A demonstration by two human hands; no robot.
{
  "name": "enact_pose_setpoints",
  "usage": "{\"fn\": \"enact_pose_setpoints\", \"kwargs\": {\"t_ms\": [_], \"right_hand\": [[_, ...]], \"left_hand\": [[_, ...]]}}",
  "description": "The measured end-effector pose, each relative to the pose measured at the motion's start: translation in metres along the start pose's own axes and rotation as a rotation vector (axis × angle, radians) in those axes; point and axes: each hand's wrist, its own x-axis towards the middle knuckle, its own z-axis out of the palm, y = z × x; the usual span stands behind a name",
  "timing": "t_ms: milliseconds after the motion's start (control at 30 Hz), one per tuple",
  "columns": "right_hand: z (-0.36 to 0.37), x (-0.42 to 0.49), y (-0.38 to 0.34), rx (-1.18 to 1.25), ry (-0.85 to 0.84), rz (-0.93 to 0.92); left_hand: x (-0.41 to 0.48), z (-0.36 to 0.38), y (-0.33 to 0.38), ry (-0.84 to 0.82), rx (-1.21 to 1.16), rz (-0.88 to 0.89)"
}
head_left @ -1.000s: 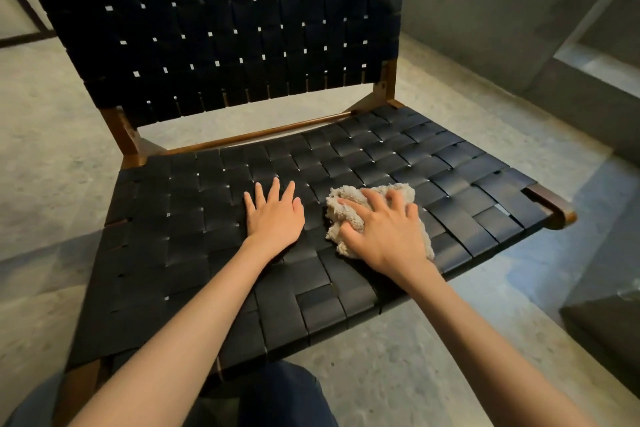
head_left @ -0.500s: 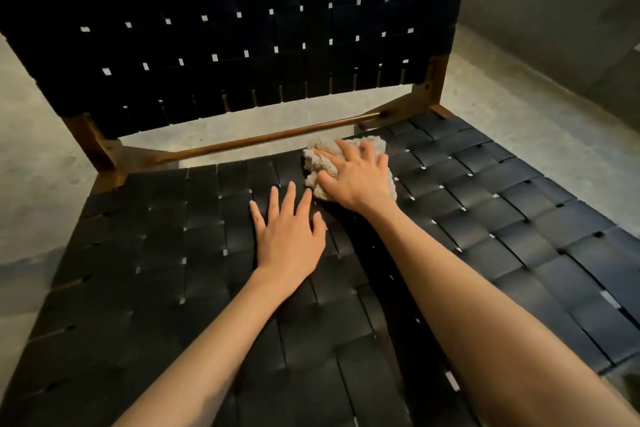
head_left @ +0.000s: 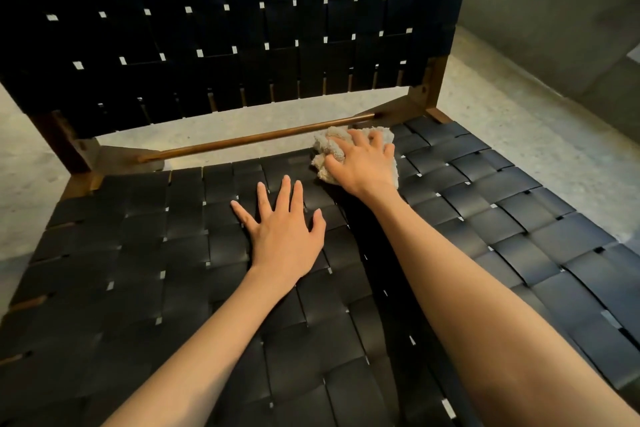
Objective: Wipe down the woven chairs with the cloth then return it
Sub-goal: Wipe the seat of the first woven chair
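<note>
Head view, looking down on a black woven chair seat (head_left: 519, 218). The right hand (head_left: 367, 163) presses a bunched beige cloth (head_left: 329, 146) onto the seat's back edge, just in front of the wooden rail (head_left: 242, 142), its grip curled over the cloth. The left hand (head_left: 284, 229) lies flat on the weave nearby, grip apart, fingers spread. The woven backrest (head_left: 242, 28) rises behind, above a concrete floor (head_left: 502, 114).

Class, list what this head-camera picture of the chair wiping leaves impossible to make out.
Most of the cloth: head view, covered by the right hand.
Backrest top: head view, cut off by the upper edge.
Seat front edge: head view, cut off by the lower edge.
Seat under the left hand: head view, covered.
</note>
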Motion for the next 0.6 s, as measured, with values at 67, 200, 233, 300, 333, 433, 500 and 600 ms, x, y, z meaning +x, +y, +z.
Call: {"fn": "enact_pose_setpoints", "kwargs": {"t_ms": [67,200,233,300,333,433,500,600], "right_hand": [[-0.008,-0.022,0.004,-0.004,-0.021,-0.021],[-0.027,-0.078,0.016,-0.052,-0.094,-0.02],[-0.032,-0.094,0.019,-0.058,-0.105,0.0],[-0.043,-0.127,0.023,-0.063,-0.104,0.045],[-0.047,-0.144,0.024,-0.072,-0.092,0.067],[-0.059,-0.19,0.023,-0.103,-0.047,0.114],[-0.066,-0.214,0.023,-0.117,-0.018,0.152],[-0.073,-0.245,0.024,-0.13,0.019,0.179]], "left_hand": [[-0.001,-0.002,0.0,-0.004,-0.002,0.007],[-0.004,-0.003,-0.001,-0.02,0.018,0.015],[-0.006,-0.004,0.0,-0.033,0.019,0.019],[-0.011,-0.004,0.003,-0.065,0.018,0.027],[-0.016,-0.004,0.006,-0.081,0.017,0.03],[-0.03,-0.006,0.02,-0.13,0.006,0.044],[-0.038,-0.008,0.028,-0.169,-0.003,0.063],[-0.049,-0.01,0.039,-0.207,-0.037,0.105]]}}
